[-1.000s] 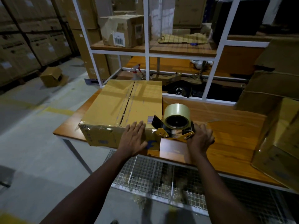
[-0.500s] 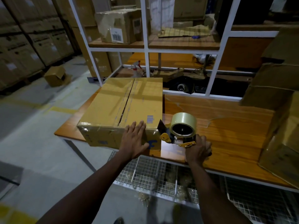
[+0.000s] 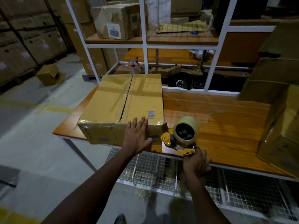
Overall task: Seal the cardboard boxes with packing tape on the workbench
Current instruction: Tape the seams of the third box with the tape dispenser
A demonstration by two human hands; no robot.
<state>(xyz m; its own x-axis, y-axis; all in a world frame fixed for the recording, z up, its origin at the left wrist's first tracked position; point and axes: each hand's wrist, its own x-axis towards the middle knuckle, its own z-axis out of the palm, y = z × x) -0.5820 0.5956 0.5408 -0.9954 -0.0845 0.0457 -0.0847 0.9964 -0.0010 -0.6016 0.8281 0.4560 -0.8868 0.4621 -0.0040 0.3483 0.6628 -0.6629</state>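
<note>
Where the floor runs off at the far left, I can see stacked cartons (image 3: 24,42) along the wall and one small open box (image 3: 50,75) lying alone on the concrete. Next across is the workbench (image 3: 218,126), with the cardboard box (image 3: 113,101) sitting on its left end. The top flaps are down and the centre seam runs away from me, gaping a little at the near end. Clear tape glints on the box's near left corner.

The left hand (image 3: 136,136) lies flat on the box's near face, fingers straight and spread, their tips reaching over the top edge. Behind the box a white shelf frame (image 3: 145,46) rises, with a labelled carton (image 3: 116,21) on its upper board and a spray bottle (image 3: 134,63) lower down.

Just right of the box's near right corner stands the tape dispenser (image 3: 179,138), yellow-framed, its tape roll (image 3: 187,130) blurred. I cannot tell whether its front end touches the box. The right hand (image 3: 196,164) is wrapped tightly around the dispenser's handle at the bench's near edge, well apart from the left hand. A wire mesh shelf (image 3: 161,168) shows under the bench. At the far right, more brown cartons (image 3: 283,126) are piled on the bench.
</note>
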